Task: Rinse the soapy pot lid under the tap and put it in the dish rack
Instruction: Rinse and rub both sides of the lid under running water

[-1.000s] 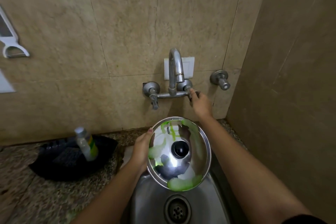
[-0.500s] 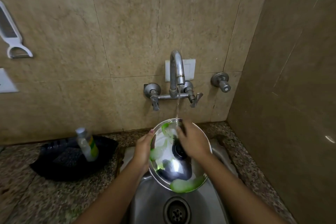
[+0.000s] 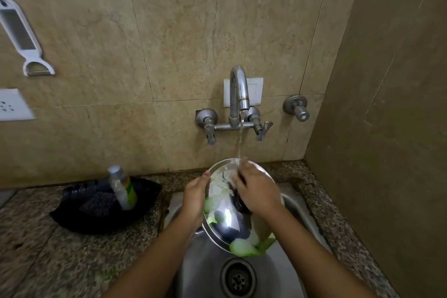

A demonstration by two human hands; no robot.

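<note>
Lid (image 3: 223, 219) tilted over sink (image 3: 294, 203), under tap (image 3: 239, 94) stream | left hand (image 3: 194, 197) clamped on rim at 9 o'clock | right hand (image 3: 257, 192) fingers spread, rubbing | I judge the soapy rim may slip.

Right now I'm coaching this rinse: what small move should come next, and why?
Probably slide the right hand down toward the pot lid's lower rim. Tap water strikes only the top edge, while green soap clings at the bottom, over the sink.
</note>
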